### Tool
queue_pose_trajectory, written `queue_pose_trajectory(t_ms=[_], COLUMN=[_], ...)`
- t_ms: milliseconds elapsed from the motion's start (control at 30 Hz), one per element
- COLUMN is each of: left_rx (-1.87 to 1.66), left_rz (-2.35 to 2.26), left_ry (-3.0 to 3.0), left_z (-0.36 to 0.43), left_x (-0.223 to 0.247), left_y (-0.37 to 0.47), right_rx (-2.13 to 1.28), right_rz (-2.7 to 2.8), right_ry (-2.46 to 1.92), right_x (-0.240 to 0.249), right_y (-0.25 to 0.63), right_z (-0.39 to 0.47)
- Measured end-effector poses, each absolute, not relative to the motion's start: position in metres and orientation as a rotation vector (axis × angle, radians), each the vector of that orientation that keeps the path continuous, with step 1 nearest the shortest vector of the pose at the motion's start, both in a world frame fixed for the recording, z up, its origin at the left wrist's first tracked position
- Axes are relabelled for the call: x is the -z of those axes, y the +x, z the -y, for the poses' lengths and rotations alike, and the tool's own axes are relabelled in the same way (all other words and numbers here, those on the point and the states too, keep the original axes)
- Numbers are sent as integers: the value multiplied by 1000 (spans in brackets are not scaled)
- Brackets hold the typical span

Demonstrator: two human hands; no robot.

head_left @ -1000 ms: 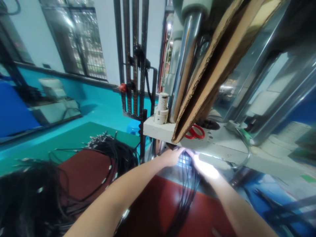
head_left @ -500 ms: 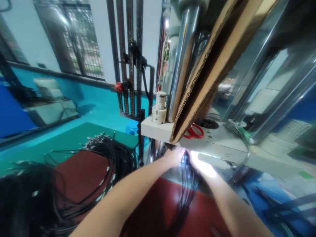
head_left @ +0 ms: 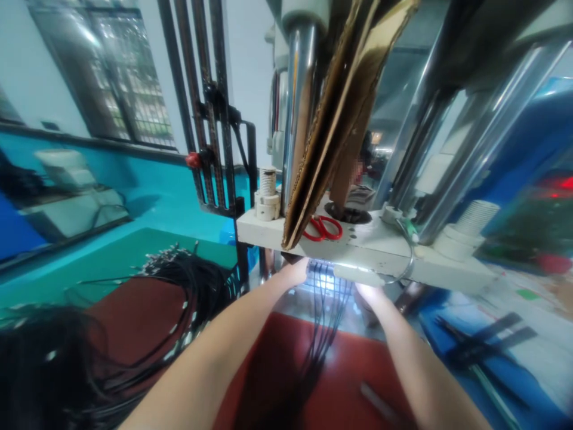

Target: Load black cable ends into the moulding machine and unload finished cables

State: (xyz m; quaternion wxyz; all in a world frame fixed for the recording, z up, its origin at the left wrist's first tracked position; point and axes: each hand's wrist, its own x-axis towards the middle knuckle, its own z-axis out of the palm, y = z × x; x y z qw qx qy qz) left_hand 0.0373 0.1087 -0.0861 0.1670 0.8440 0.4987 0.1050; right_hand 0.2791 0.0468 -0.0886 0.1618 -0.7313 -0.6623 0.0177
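Head view: both grips under a metal plate, with dark cables in between

Has the left grip and the right grip well apart beneath the front edge of a thick off-white metal plate. Cannot tell whether either is released, clenched or grasping something, with the finger ends hidden or lost in glare. Shows several thin black cables between the two, hanging from a brightly lit gap and running down to a smooth dark-red worktop below. Has a pair of red-handled scissors on the plate, above and between the grips, and a folded brown corrugated cardboard sheet tilted beside them, rising above the left grip. Well to the left of that grip, shows a thick looped heap of black cables with pale ends. Beyond the right grip, lower down, shows blurred dark flat strips.
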Motion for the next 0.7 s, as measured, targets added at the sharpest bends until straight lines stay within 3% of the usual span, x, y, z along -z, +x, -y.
queue_pose_trajectory(t_ms=[400, 567, 700], left_rx=[-281, -334, -269], left_rz=[-1418, -908, -674], left_ry=[2454, 2509, 2117], left_z=[-71, 35, 142], left_x=[60, 10, -3], left_y=[38, -16, -90], right_rx=[-94, -192, -265], right_rz=[1876, 1990, 1941], right_ry=[-1922, -1763, -1758], right_x=[78, 66, 62], right_y=[270, 283, 309], right_z=[-24, 79, 172])
